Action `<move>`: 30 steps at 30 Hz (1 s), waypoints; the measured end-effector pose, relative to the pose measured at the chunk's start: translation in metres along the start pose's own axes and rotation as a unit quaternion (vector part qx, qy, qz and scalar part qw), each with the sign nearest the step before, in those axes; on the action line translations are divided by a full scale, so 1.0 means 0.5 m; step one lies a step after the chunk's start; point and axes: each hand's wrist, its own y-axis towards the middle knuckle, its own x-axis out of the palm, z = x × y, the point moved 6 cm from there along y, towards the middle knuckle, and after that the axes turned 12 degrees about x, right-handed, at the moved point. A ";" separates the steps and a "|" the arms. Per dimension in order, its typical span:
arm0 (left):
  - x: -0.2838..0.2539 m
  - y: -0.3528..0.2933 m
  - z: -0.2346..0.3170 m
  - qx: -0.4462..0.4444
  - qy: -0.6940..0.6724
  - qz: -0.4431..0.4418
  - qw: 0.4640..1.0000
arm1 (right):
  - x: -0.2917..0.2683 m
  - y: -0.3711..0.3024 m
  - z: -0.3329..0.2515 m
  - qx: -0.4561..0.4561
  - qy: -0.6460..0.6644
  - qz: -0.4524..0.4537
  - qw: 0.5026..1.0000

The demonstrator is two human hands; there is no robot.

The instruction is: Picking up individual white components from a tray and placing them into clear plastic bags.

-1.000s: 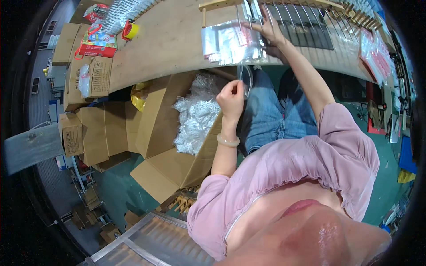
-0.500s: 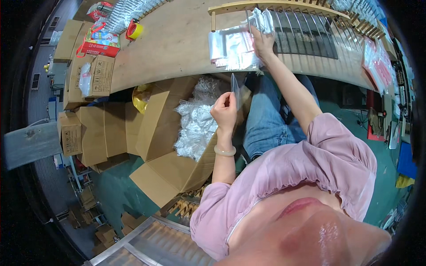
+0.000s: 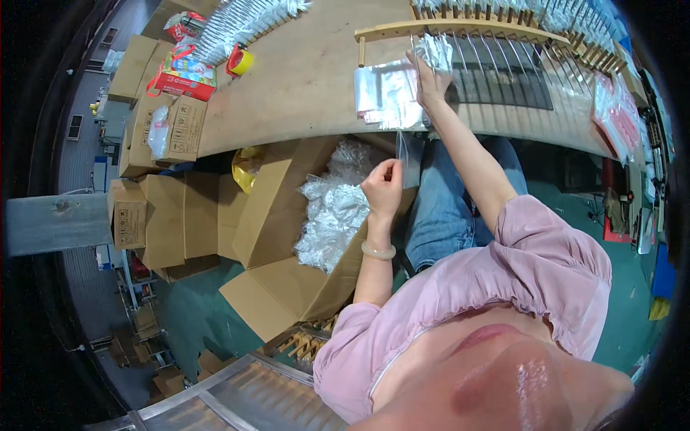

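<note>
My left hand (image 3: 382, 189), a pale bangle (image 3: 379, 251) on its wrist, is closed in a pinch on a clear plastic bag (image 3: 404, 152) held upright just before the table's near edge. Farther off over the table, my right hand (image 3: 433, 85) has its fingers curled at a white crinkled bundle (image 3: 435, 52), beside the metal rods of a wooden rack (image 3: 460, 27). The fingertips are partly hidden, so the exact grip is unclear. Flat clear plastic bags (image 3: 374, 93) lie in a stack on the table just left of my right hand.
An open carton (image 3: 277, 205) below the table holds crumpled clear and white plastic (image 3: 332, 223). More cartons (image 3: 162, 223) stand to the left. A yellow tape roll (image 3: 241, 63) and a red box (image 3: 183, 79) are at far left. Pink-edged bags (image 3: 612, 108) lie at right.
The whole view has shifted, so the table and rack sit lower and farther right. Both hands keep nearly the same places and holds.
</note>
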 end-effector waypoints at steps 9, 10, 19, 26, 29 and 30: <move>-0.015 -0.014 -0.013 -0.005 0.006 0.004 1.000 | 0.041 -0.002 0.007 0.295 0.454 0.029 0.840; -0.018 -0.015 -0.014 -0.005 0.011 0.004 1.000 | 0.040 0.000 0.011 0.300 0.448 0.028 0.842; -0.017 -0.023 -0.023 -0.006 0.006 0.008 1.000 | 0.060 0.015 -0.004 0.273 0.416 0.058 0.865; -0.011 -0.027 -0.029 0.003 0.018 0.006 1.000 | 0.102 0.030 0.073 0.228 0.530 -0.004 0.817; -0.014 -0.034 -0.035 -0.001 0.012 0.010 1.000 | 0.103 0.020 0.061 0.212 0.429 -0.021 0.878; -0.016 -0.037 -0.038 -0.011 0.012 0.008 1.000 | 0.099 0.020 0.048 0.177 0.300 -0.003 0.937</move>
